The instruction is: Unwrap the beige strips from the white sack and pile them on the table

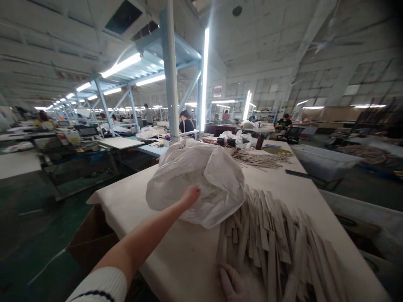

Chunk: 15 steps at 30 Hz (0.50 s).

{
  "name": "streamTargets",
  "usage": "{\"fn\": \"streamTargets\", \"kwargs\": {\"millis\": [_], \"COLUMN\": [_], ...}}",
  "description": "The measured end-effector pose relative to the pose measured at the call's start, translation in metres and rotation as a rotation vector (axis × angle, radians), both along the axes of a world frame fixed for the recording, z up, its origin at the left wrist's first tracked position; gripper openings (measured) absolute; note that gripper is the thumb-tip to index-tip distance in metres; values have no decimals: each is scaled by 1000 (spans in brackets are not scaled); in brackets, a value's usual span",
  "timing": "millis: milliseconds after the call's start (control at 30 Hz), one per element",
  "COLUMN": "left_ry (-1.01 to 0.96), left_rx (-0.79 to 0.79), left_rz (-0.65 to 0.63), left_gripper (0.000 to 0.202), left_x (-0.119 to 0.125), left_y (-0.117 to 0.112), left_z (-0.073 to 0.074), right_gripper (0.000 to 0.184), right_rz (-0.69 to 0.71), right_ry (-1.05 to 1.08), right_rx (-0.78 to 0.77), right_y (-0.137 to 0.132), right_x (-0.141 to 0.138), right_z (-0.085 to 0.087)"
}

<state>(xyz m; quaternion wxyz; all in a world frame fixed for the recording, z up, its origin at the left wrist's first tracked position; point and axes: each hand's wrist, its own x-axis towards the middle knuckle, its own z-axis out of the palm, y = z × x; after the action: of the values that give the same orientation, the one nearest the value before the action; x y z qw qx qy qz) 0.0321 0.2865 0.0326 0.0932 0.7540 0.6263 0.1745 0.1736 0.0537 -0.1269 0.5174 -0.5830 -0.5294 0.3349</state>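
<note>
My left hand [190, 195] is closed, at the mouth of a large white plastic bag [225, 178] on the table. Whether its fingers grip some of the bag's pale contents cannot be made out. My right hand [232, 282] is low in the picture, at the left edge of a pile of flat beige strips [270, 235]. Its fingers are curled together beside the strip ends, partly cut off by the frame's bottom, and any hold is unclear. The strips fan out over the table's right side, some reaching up to the bag.
The pale-covered table [185, 260] carries more thin strips [260, 160] behind the bag. A cardboard box [91, 235] stands below its left edge. White bins [324, 159] line the right side. A blue metal post [171, 71] rises beyond the table, and several people sit farther back.
</note>
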Motion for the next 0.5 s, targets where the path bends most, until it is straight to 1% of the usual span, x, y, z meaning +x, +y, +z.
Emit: {"fn": "streamTargets", "kwargs": {"millis": [67,100,167,200,267,333,400,433,500], "left_ry": [-131,-193,-298,-338,-388,-399,-371,-345,-275], "left_rx": [-13,-22,-33,-32,-19,6,40,61,99], "left_rz": [67,93,127,138,149,137,98,70,2], "left_gripper": [27,27,27,27,26,24,21,19,17], "left_x": [-10,-14,-18,-19,-19,-19,-19,-20,-21], "left_y": [-3,-5,-9,-11,-16,-23,-32,-37,-48], "left_z": [4,4,2,0,-5,-9,-11,-12,-13], "right_gripper": [37,39,40,40,38,37,37,38,38], "right_rz": [9,-13,-63,-42,62,151,153,153,201], "right_ry": [61,96,167,198,262,349,494,598,834], "right_rx": [8,22,62,81,99,68,-22,-81,-209], "right_y": [-2,-3,-5,-6,-2,12,34,49,78], "right_x": [-4,-6,-13,-15,-19,-21,-23,-24,-28], "right_z": [-2,-2,3,8,24,45,66,75,89]}}
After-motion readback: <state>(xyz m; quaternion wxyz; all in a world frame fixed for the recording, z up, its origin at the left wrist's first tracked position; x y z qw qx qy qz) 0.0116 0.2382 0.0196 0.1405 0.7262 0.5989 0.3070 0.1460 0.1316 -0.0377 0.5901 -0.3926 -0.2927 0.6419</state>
